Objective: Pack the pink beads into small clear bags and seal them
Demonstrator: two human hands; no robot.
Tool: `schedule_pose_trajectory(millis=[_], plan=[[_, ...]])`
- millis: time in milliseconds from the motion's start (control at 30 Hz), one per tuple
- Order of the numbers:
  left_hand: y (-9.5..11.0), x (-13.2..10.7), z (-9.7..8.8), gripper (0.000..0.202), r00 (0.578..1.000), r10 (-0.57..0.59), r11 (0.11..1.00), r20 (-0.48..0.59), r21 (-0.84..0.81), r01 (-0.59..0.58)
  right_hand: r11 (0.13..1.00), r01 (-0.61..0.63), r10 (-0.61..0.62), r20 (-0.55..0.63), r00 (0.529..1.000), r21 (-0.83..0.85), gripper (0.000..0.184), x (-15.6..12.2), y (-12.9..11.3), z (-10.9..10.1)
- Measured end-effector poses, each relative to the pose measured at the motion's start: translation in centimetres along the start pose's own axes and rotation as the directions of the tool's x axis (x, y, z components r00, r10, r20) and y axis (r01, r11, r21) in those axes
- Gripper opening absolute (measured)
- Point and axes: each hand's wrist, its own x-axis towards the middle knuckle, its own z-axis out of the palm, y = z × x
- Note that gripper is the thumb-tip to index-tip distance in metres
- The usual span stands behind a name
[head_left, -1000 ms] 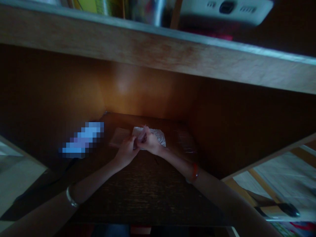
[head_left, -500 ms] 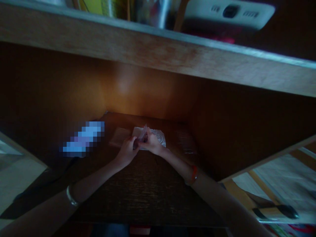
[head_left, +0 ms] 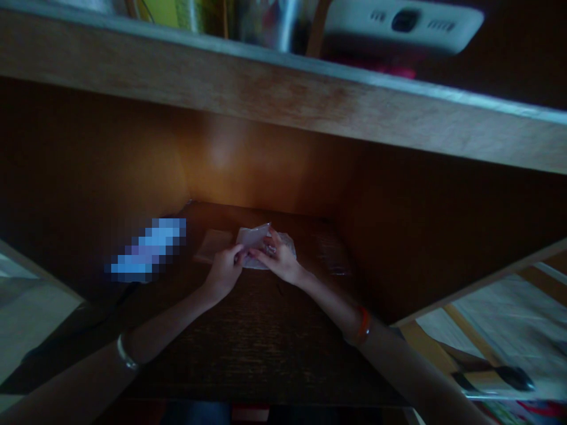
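A small see-through plastic bag (head_left: pixel 257 237) is held up at its lower left corner by my left hand (head_left: pixel 225 270), thumb and fingers pinched together. On its right side my right hand (head_left: pixel 284 260) has thumb and fingers spread, the fingertips close to the bag's edge; whether they touch it I cannot tell. Beneath both hands lies a whitish, crinkled plastic packet (head_left: pixel 287 241), partly covered. To the left, a flat clear packet (head_left: pixel 215 243) rests on the dark wooden desk (head_left: pixel 248 342).
A phone-like lit screen (head_left: pixel 148 251), blurred out, leans at the left wall. More thin clear plastic (head_left: pixel 331 252) lies at the right. Overhead runs a wooden shelf edge (head_left: pixel 266 88) bearing a white device (head_left: pixel 403 23). Side walls enclose the desk space.
My right hand has opened and moved slightly right, away from my left hand. The bag, bunched between both hands before, now shows flatter and wider in my left hand.
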Motion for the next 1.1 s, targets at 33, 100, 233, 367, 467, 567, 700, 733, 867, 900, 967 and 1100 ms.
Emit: schedule_pose_trajectory(millis=[33,100,233,367,467,567,700,733,867,900,967,1100], plan=[[0.1,0.0,-0.1,0.019,1.000,0.000,1.000,-0.018,-0.002,-0.001,1.000,-0.008,0.008,-0.009,1.000,0.015,0.066,-0.2,-0.1,-0.1],[0.3,-0.1,-0.2,0.020,0.998,0.001,1.000,-0.066,-0.012,-0.001,0.999,-0.032,0.033,-0.027,0.999,0.036,0.057,-0.6,-0.3,-0.4],[1.0,-0.2,-0.2,0.021,0.996,0.020,0.981,-0.090,-0.191,-0.037,0.996,-0.036,0.045,-0.098,0.994,0.085,0.021,-1.7,-0.8,-1.2],[1.8,-0.4,-0.2,0.021,1.000,0.007,0.921,-0.026,-0.388,-0.016,0.980,-0.079,0.105,-0.132,0.986,0.183,0.013,-3.2,-1.1,-1.8],[2.1,-0.5,-0.2,0.020,1.000,0.008,0.903,0.015,-0.429,-0.001,0.972,-0.127,0.154,-0.132,0.979,0.197,0.015,-4.1,-1.5,-2.0],[2.3,-0.6,-0.3,0.021,0.998,0.022,0.905,0.055,-0.424,0.004,0.956,-0.142,0.183,-0.144,0.973,0.257,0.016,-4.6,-2.0,-2.0],[2.7,-0.6,-0.3,0.021,0.997,0.014,0.919,0.073,-0.393,0.016,0.942,-0.149,0.217,-0.205,0.954,0.302,0.019,-4.8,-2.3,-1.9],[2.8,-0.6,-0.3,0.020,0.998,0.008,0.923,0.065,-0.385,0.018,0.943,-0.148,0.220,-0.225,0.949,0.299,0.020,-4.9,-2.3,-1.9],[3.1,-0.5,-0.4,0.017,1.000,-0.019,0.919,0.025,-0.394,0.027,0.942,-0.130,0.219,-0.273,0.937,0.309,0.021,-5.0,-2.2,-1.8],[3.1,-0.5,-0.4,0.016,1.000,-0.020,0.917,0.017,-0.398,0.025,0.940,-0.133,0.225,-0.277,0.934,0.313,0.021,-5.0,-2.2,-1.8],[3.1,-0.4,-0.5,0.016,1.000,-0.018,0.918,0.006,-0.396,0.019,0.940,-0.150,0.240,-0.283,0.929,0.306,0.022,-5.0,-2.1,-1.8],[2.8,-0.4,-0.4,0.016,1.000,-0.007,0.928,-0.018,-0.372,0.000,0.938,-0.141,0.238,-0.294,0.926,0.315,0.022,-4.9,-1.9,-2.0]])
